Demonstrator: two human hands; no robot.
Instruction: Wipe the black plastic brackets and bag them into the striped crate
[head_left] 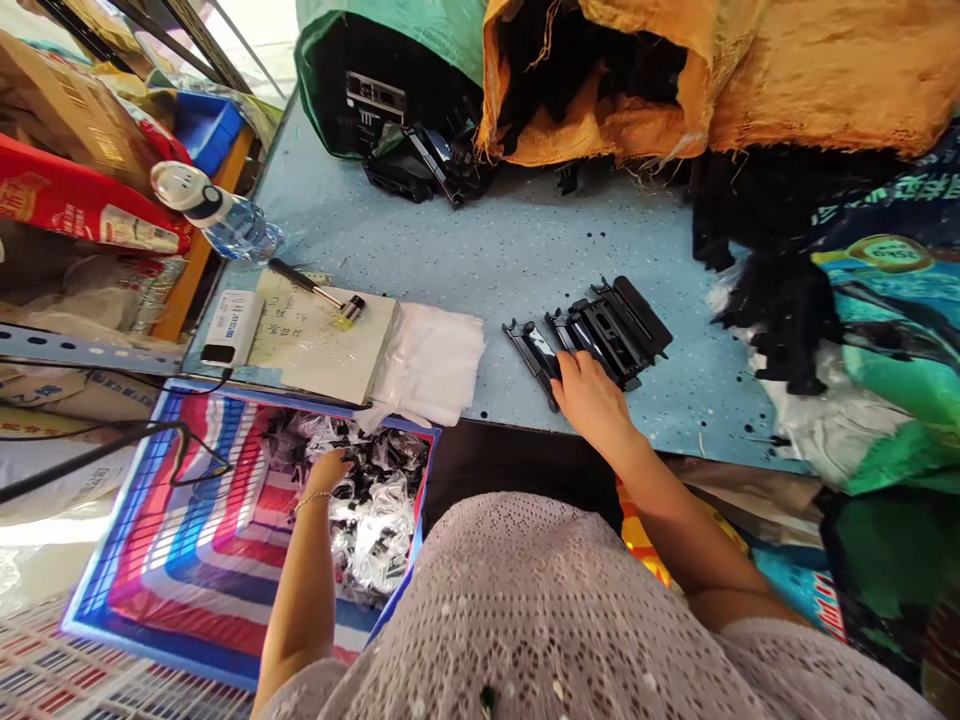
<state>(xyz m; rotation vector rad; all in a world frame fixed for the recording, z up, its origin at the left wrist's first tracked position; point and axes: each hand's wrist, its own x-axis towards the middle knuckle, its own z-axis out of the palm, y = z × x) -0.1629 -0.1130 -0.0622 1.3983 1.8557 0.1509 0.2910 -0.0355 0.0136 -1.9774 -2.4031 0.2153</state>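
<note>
Knitted top: 1, light-coloured, openwork, nearest the camera.
Hands: 2, one per work area.
Right hand: on the black slotted parts near the table's front edge; fingers close together, fingertips at the left portion of the group. Whether they clamp a part cannot be told.
Black slotted parts: at least 4, side by side and partly overlapping; exact count obscured by overlap and the hand.
Left hand: inside the crate, at the bagged parts; finger state cannot be told.
Bracelet: 1, on the left wrist.
Crate: 1, blue, below table level, with 1 striped liner in red, white and blue.
Bagged parts: many, black in clear film; pile too dense to count.
Table: 1, speckled blue top.
Clear bags: 1 flat stack, beside the pad; number in stack cannot be told.
Pad: 1, handwritten, with 1 black-handled tool lying across it.
White box: 1, at the pad's left side.
Bottle: 1, white cap, tilted in view.
Green sack: 1, open, black parts at its mouth.
</note>
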